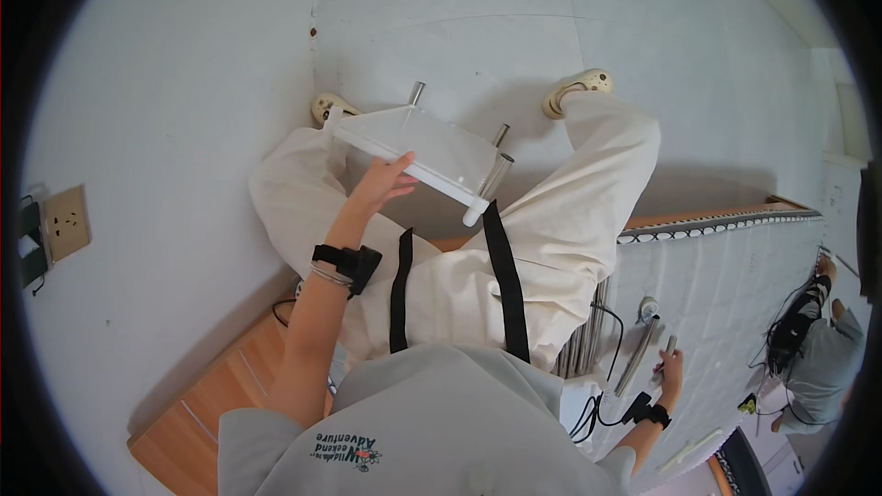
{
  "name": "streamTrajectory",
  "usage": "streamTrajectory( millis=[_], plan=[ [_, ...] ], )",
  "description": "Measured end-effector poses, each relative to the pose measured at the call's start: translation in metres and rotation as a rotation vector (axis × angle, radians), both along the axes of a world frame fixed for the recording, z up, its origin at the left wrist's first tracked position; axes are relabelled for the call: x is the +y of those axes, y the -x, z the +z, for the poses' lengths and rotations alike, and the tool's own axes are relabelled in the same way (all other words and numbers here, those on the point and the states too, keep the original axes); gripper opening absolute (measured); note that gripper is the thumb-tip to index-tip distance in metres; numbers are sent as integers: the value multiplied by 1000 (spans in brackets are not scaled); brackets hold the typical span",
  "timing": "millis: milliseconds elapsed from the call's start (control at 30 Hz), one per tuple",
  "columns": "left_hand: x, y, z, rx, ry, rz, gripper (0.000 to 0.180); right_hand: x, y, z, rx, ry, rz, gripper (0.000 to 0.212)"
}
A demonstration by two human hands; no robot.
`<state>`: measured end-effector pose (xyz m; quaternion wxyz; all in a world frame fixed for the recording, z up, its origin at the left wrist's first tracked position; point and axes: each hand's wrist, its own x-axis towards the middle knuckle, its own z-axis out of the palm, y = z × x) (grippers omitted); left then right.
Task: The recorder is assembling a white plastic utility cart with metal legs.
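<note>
My left hand (388,182) is closed on the long edge of a white plastic shelf panel (423,142), held tilted between my knees. Short metal tubes stick out from its far side, one near the top (418,93) and two at the right end, the thicker tube (497,177) beside my thigh. Off to the right, my right hand (673,369) grips a short metal tube (670,345) over the bed. Right beside it lie a longer metal tube (637,355) and a small round whitish piece (649,307).
A bundle of metal tubes (581,344) lies by my right hip, near black cables (595,409). The grey quilted bed surface (726,276) extends right, where another person (822,363) sits. A wall socket (67,222) is at left; wooden slats (216,404) are behind me.
</note>
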<state>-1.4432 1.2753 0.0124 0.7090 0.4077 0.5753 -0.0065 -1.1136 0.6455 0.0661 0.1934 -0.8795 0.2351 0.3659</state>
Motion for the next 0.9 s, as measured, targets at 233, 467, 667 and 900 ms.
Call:
streamTrajectory(
  millis=[233,467,667,900],
  plan=[
    [1,-10,9,86,-71,-65,65,225,-29,59,-453,-271,477,36],
    [0,1,0,184,-155,-103,65,486,64,12,-320,-729,1087,35],
    [0,6,-12,225,-228,-80,69,525,90,-55,55,-635,1331,45],
    [15,40,-21,465,-596,-261,54,516,86,-68,104,-572,1145,52]
  ],
)
